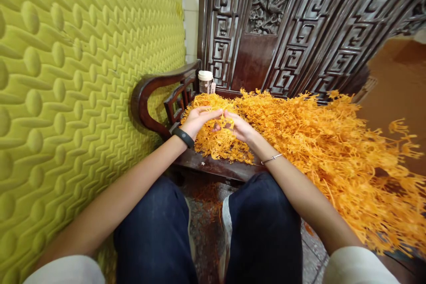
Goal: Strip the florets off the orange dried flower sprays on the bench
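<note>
My left hand (198,120) and my right hand (242,128) meet above the dark wooden seat, fingertips close together. Between them is an orange branched plastic sprig (227,121), with the fingers of both hands pinched on it. Directly beneath, a small heap of loose orange plastic sprigs (229,148) lies on the seat. A much larger mass of the same orange sprigs (299,135) spreads to the right, past my right forearm. Finer detail of the held sprig is partly hidden by my fingers.
A white-lidded clear cup (205,80) stands behind the heap. The wooden armrest (143,93) curves at the left, beside a yellow-green textured wall (83,75). Carved dark panels (254,60) rise behind. Orange scraps (208,195) lie on the floor between my knees.
</note>
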### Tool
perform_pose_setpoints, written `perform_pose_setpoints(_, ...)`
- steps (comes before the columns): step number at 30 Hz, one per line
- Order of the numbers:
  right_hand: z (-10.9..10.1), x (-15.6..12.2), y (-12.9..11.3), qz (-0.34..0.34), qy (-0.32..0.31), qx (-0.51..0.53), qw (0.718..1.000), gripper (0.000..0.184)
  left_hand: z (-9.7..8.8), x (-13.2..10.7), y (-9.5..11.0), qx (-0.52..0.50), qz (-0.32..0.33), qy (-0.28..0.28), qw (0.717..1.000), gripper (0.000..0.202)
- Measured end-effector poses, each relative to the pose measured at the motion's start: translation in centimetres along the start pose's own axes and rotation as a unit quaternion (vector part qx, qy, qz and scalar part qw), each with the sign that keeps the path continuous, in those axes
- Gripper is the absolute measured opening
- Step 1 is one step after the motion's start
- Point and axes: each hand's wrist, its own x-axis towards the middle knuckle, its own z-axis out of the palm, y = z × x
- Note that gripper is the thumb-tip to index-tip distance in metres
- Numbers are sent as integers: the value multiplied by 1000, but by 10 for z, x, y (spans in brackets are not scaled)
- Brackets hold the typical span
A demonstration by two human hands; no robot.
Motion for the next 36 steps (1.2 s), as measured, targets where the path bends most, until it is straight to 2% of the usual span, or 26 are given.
perform_pose_setpoints(2,1,-1,-1,6,-2,-21,1000,31,-1,-2,-1,0,-9,-58,998,19)
perform_pose_setpoints(3,2,0,-1,2,-1,-28,1000,30,-1,-2,-1,1,5,-68,998,19)
perform_pose_setpoints(8,2,3,-2,-37,46,-32,998,29,-4,2,1,47,87,-5,995,12)
perform_pose_setpoints(13,0,6,0,-98,92,-76,988,34,-7,3,2,129,113,42,984,8)
perform_pose_setpoints(20,10,5,-2,-108,149,-96,978,34,-6,0,1,181,142,5,973,10)
perform_pose_setpoints(25,4,6,1,-115,148,-99,977,24,-3,-4,3,200,157,7,967,8)
perform_pose_setpoints(31,-1,7,3,-103,175,-51,978,18,-3,-6,4,257,192,-6,947,11)
perform_pose_setpoints(36,-6,6,-2,-97,214,8,972,16,-9,-2,-1,299,160,-26,940,20)
